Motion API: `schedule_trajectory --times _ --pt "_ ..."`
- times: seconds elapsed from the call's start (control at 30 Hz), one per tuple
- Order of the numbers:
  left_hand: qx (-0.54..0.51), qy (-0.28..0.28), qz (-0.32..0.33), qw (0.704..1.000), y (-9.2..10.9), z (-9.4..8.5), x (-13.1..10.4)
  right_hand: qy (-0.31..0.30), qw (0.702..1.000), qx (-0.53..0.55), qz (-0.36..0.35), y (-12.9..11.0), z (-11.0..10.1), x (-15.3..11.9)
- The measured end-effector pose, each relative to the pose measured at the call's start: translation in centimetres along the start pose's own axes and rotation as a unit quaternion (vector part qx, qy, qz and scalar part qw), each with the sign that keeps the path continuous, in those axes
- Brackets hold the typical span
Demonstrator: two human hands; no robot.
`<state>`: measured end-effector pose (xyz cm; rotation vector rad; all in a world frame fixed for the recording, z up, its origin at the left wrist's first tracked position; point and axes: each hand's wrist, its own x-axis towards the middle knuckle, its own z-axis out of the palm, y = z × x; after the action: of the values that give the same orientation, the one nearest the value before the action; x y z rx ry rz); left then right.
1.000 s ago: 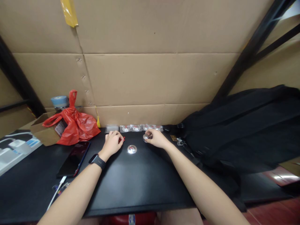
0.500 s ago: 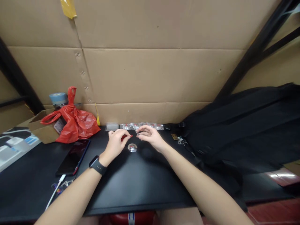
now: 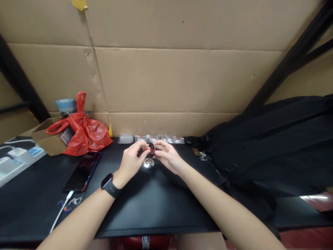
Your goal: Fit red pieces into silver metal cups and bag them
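Note:
My left hand (image 3: 133, 157), with a black watch on its wrist, pinches a small red piece (image 3: 146, 150) between thumb and fingertips. More red shows under its curled fingers, too small to make out. Facing it, my right hand (image 3: 168, 155) grips a small round dark disc with a shiny rim (image 3: 152, 148) by its edge. The red piece meets or nearly meets the disc; I cannot tell whether they touch. Just below the fingertips, a shiny silver disc with a red centre (image 3: 148, 163) lies flat on the black tabletop (image 3: 156, 205).
Clear packets (image 3: 169, 139) line the cardboard wall (image 3: 166, 80). To the left are a red plastic bag (image 3: 88, 133), a phone (image 3: 83, 172), a white cable (image 3: 61, 213) and a power strip (image 3: 20, 166). Black fabric (image 3: 275, 146) and metal rings (image 3: 204, 156) lie right.
My hands have come together, bringing the red piece and the round disc close to each other. The disc now faces the left hand more openly. The view has shifted slightly.

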<state>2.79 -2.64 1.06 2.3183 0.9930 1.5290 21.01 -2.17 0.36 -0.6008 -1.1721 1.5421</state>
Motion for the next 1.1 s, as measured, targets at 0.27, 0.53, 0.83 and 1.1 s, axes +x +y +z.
schedule_trajectory --times 0.27,0.53,0.83,1.1 --pt "0.156 -0.021 0.098 0.983 0.0 -0.1 0.1 -0.014 1.0 0.018 0.011 0.1 0.0 -0.1" --pt "0.166 -0.028 0.096 0.981 0.4 -0.2 0.1 -0.021 1.0 0.015 0.006 -0.1 0.4 -0.4" --pt "0.193 0.0 0.109 0.975 1.1 -0.4 -0.2 -0.029 0.999 0.024 0.003 -0.2 0.9 -0.7" --pt "0.205 -0.002 0.109 0.973 1.2 -0.5 -0.1 -0.028 0.999 0.027 0.008 -0.4 1.3 -0.9"
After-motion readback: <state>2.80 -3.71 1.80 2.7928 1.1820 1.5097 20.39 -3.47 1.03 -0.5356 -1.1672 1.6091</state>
